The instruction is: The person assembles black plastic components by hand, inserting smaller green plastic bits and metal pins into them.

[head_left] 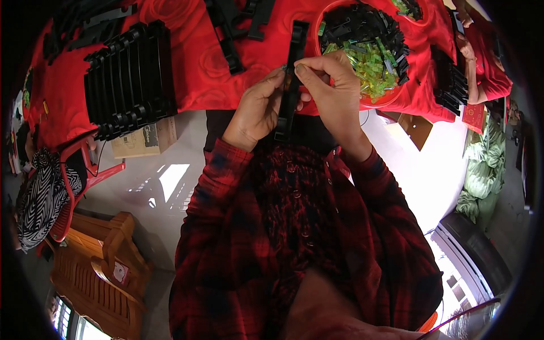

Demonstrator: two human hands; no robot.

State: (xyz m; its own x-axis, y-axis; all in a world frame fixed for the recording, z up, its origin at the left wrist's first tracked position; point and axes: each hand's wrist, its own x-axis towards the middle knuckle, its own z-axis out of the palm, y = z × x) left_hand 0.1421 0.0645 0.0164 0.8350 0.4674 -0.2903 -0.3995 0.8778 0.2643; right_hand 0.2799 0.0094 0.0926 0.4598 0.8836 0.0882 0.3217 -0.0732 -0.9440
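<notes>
A long black plastic strip [297, 39] stands nearly lengthwise in front of my body, at the table's near edge. My left hand [256, 110] is closed around its middle, with fingertips showing past the strip's right side. From the right, my right hand [339, 93] pinches thumb and forefinger together against the strip's upper middle. Whatever lies between those fingertips is hidden or too small to name. Just beyond my right hand sits a red round basin [318, 12] filled with small black pieces [354, 24] and translucent yellow-green pieces [371, 71].
A row of similar black strips [129, 79] lies at the table's left on a red cloth [198, 85]. More black parts [226, 39] lie farther back. Another person's arm [469, 62] is at the far right. A red chair [68, 198] and wooden bench [102, 272] stand left.
</notes>
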